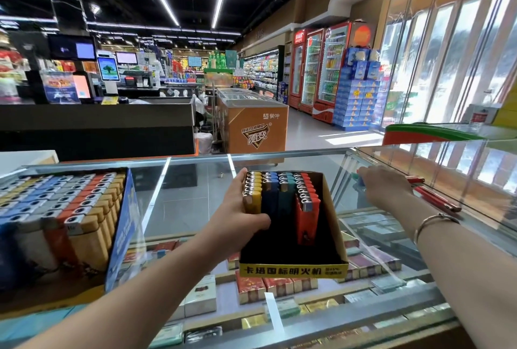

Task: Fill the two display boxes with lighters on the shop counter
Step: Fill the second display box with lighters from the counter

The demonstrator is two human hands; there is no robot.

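Far left on the glass counter [193,197] we note the blue box [123,239], packed full with rows of lighters; it looks done, and loaded like that we judge it heavy enough to slide rather than lift

Centre: left hand [240,209] grips the yellow box [293,269] by its left wall, thumb curled over the front of the yellow lighters [253,192], fingers round the outside. Four rows stand at the back (yellow, blue, teal, red); the front half is bare, so roughly half filled. Thin card, we judge: light, flexes if squeezed, so hold at a wall or under the base, not by the front lip. Standing rows can topple forward into the gap; keep the box level

Right: right hand [383,186] reaches over loose lighters [436,197] by the glass partition, fingers curled down onto something blue-green. Whether it actually holds one we cannot tell. Lighters are hard, smooth plastic, light, slippery; best pinched across the flat sides, metal head up
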